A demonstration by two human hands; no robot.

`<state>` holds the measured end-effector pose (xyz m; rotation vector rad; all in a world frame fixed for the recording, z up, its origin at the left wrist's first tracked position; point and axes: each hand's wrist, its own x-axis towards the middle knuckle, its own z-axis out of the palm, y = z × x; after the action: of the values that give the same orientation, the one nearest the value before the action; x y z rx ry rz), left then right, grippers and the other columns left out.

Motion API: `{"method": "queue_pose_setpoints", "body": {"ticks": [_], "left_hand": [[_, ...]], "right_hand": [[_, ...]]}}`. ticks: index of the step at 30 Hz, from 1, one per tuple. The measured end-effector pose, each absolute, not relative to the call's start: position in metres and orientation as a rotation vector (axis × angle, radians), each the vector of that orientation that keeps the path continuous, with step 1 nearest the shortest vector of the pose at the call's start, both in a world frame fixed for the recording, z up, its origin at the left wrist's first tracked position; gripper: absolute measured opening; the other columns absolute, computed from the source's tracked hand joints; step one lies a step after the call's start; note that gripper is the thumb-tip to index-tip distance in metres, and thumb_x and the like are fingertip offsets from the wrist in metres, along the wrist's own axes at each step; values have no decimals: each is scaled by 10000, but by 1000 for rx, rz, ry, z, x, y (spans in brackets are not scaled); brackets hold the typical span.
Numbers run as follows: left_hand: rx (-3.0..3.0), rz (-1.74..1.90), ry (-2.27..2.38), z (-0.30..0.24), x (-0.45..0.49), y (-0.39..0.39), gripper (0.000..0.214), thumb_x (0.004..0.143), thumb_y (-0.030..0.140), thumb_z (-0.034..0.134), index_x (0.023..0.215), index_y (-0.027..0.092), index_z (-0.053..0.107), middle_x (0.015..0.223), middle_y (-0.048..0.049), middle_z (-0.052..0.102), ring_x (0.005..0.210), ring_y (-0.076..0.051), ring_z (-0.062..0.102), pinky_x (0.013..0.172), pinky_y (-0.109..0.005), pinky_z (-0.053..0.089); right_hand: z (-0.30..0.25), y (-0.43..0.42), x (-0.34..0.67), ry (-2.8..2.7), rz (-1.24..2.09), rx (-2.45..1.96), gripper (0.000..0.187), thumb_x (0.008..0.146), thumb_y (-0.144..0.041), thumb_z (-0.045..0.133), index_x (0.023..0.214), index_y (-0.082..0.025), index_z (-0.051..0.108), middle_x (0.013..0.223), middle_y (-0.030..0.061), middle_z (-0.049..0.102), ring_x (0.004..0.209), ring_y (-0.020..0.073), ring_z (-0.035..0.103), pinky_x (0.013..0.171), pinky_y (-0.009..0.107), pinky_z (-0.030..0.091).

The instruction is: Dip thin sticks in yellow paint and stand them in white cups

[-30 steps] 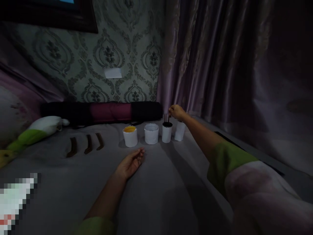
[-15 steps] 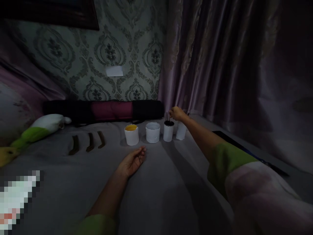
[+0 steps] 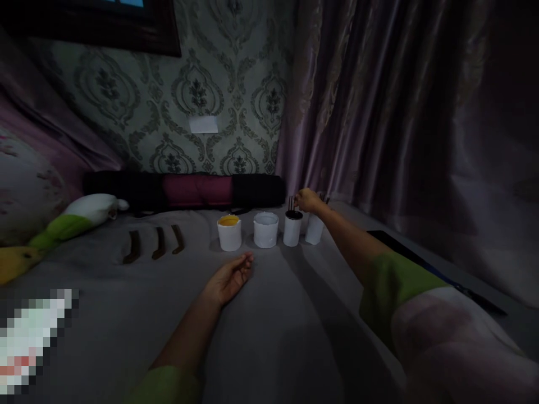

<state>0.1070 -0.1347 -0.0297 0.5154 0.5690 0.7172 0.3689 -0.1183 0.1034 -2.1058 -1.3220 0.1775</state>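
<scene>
My right hand (image 3: 308,200) is closed in a pinch above a narrow white cup (image 3: 292,231) with a dark inside. Several thin dark sticks (image 3: 290,202) stand up from this cup, and my fingertips are on one at their right side. Behind my right wrist, another white cup (image 3: 314,229) is partly hidden, with similar sticks showing above it. My left hand (image 3: 231,279) rests on the grey cloth, palm turned sideways, fingers loosely curled and apart, holding nothing. Beyond it are a white tub with a yellow inside (image 3: 229,235) and a wider white tub (image 3: 265,232).
Three dark curved pieces (image 3: 158,243) lie on the grey cloth (image 3: 269,336) at left. A plush toy (image 3: 80,216) lies farther left. Along the patterned wall runs a black and maroon roll (image 3: 197,191). A dark flat object (image 3: 404,252) lies beyond my right arm.
The view has shifted slightly, so everything sits a little farther right. My right hand has come down slightly toward the sticks. My left hand stays resting on the cloth.
</scene>
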Motion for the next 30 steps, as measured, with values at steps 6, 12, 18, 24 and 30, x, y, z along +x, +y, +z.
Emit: {"method": "queue_pose_setpoints", "body": {"ticks": [6,12,18,24,30], "left_hand": [[486,730,587,-29,106,-135,139,793,32,470,864,37,589,724,-83,600,570,-69,548,516,-158,485],[494,725,577,-31,106,-135,132,788,33,478,860,41,588,725,-82,602,569,-73,554,503,-156,482],[492,724,558,-31,106,-135,146,804,40,448,854,50,584,722,-84,608,558,-73,553,491,-158,472],[485,719,532,-29,106,-137,142,804,38,439,818,47,579,717,-87,606,560,-72,550,493,-154,450],[474,703,494,-33,106,-132,144,808,54,441,785,46,582,694,-82,602,542,-65,542,497,-156,427]], "right_hand": [[105,-123,366,-1358,199,-2114,180,795,-175,490,677,-100,604,556,61,583,463,96,495,471,215,371],[110,-136,367,-1367,145,-2069,170,770,-247,536,742,-98,612,552,54,585,484,99,510,447,193,359],[104,-140,371,-1198,49,-1890,296,800,-353,456,790,-100,608,613,66,601,448,90,500,385,185,336],[81,-153,342,-1008,162,-1569,295,809,-366,413,733,-128,572,594,28,574,422,70,486,362,163,334],[39,-167,291,-956,540,-1486,242,797,-319,419,668,-142,522,516,1,520,373,63,427,335,166,316]]}}
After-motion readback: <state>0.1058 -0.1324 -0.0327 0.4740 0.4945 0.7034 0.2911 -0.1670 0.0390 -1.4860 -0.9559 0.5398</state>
